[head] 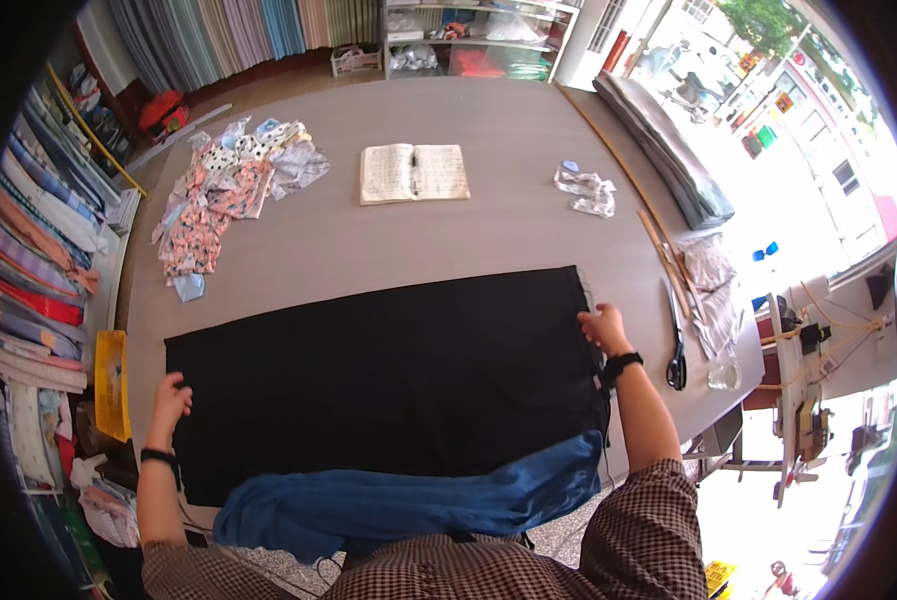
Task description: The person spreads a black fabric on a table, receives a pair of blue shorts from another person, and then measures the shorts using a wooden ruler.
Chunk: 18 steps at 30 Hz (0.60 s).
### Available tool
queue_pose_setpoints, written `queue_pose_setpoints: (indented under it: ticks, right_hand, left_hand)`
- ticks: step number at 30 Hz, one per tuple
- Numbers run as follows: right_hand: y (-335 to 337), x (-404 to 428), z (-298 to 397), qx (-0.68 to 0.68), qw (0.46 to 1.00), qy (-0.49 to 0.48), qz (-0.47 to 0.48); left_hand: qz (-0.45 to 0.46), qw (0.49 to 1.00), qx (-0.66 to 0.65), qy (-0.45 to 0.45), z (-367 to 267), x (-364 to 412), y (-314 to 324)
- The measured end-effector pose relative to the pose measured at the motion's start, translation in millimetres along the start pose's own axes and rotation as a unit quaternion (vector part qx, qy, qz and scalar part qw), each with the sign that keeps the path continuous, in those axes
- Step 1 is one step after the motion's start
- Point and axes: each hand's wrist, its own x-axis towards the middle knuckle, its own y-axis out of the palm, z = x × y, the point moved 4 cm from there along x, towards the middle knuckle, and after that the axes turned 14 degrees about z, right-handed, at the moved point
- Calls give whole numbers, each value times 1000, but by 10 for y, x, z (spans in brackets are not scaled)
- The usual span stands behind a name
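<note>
A broad piece of black fabric (396,375) lies spread across the near part of the cutting table, its far edge slanting up towards the right. My left hand (169,401) is at its left edge, fingers bent over the border. At the opposite edge, my right hand (604,328) has its fingertips on the cloth near the far right corner. Whether either hand pinches the fabric or only rests on it cannot be told. Bunched blue cloth (411,499) lies along the near side of the black fabric, against my body.
On the grey table (493,232) are an open notebook (415,172), floral fabric scraps (216,195), a white scrap (591,193), black-handled scissors (676,345), wooden rulers (662,259) and folded grey fabric (666,154). A yellow basket (112,386) and fabric-filled shelves (40,247) stand left.
</note>
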Motion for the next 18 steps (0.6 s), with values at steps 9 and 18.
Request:
queue_pose_setpoints:
  ticks: [9, 18]
  right_hand:
    - [327, 577, 518, -5, 993, 72, 94]
    - [163, 1202, 811, 89, 991, 53, 84]
  left_hand:
    - [-74, 994, 37, -66, -345, 1090, 20]
    - [-36, 999, 33, 1, -147, 1616, -168]
